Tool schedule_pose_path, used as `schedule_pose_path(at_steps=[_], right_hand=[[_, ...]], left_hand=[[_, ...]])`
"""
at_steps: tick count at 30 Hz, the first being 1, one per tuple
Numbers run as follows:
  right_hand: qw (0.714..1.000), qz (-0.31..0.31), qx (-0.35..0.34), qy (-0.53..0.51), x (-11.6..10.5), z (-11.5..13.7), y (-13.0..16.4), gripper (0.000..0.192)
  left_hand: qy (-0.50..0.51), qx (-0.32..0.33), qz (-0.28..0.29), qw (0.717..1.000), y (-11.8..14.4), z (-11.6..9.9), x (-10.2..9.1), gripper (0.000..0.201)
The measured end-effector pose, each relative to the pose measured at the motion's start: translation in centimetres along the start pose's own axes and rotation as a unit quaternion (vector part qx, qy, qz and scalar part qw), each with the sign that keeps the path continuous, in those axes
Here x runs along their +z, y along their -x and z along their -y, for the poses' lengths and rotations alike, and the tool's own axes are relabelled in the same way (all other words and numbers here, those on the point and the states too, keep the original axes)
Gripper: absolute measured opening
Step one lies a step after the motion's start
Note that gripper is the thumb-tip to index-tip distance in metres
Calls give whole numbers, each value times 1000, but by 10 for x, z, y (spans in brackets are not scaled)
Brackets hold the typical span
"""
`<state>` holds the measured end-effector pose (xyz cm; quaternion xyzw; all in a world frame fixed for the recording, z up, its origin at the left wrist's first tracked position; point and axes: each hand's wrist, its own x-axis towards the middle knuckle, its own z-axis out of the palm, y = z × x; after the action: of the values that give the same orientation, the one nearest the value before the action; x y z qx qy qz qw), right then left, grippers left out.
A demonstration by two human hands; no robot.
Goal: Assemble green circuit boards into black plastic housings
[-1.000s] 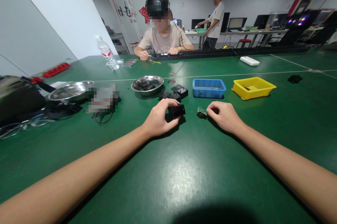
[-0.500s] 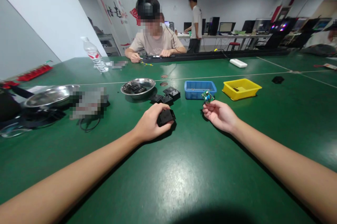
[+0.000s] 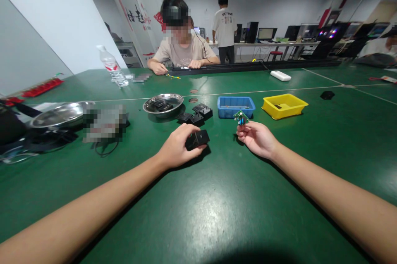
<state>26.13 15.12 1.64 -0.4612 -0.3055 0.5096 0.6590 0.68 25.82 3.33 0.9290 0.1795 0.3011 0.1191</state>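
My left hand (image 3: pixel 180 145) is closed around a black plastic case (image 3: pixel 197 139), low over the green table (image 3: pixel 198 206). Between the thumb and fingers of my right hand (image 3: pixel 256 138) is a small green circuit board (image 3: pixel 241 117) with blue components, held up in front of a blue bin (image 3: pixel 236 107). Several black plastic housings (image 3: pixel 198 114) lie just beyond my left hand. Behind them to the left, a round steel dish (image 3: pixel 163 105) holds more black parts. A yellow bin (image 3: pixel 284 105) with a dark piece in it stands beyond my right hand.
A plastic bottle (image 3: pixel 112 67) stands at the far left, near another steel dish (image 3: pixel 62 114). A white box (image 3: pixel 281 75) and a black piece (image 3: pixel 327 95) lie at the right. Across the table a person (image 3: pixel 184 47) sits by a long black rail (image 3: pixel 248 67).
The case in my left hand has turned, showing a different face. My right hand has moved slightly left with the circuit board, whose angle has changed. A standing person in the background has turned.
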Motion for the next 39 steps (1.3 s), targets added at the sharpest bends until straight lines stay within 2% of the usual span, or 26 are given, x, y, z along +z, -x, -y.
schedule_pose_path(at_steps=[6,11,16,24,31,36,39], right_hand=[[998,-42,-33,26,7,-1,1,25],[980,-81,-85,164,5,-1,1,24],[953,-53,-121,274,5,3,5,23],[947,-50,-129,290,5,1,4,23],[946,-34,-129,297,6,1,5,20],[937,-31,-135,320,5,-2,5,18],[925,-23,-155,347,3,-5,4,18]], left_hand=[[-12,12,-3,1000,-1,-1,-1,24],[-22,0,5,1000,0,-2,0,22],[-22,3,1,1000,0,-1,2,22],[-18,20,-5,1000,0,-1,2,21],[-1,3,-4,1000,0,-2,1,25],[26,-9,-18,999,1,-1,3,29],[31,5,-28,999,2,0,3,29]])
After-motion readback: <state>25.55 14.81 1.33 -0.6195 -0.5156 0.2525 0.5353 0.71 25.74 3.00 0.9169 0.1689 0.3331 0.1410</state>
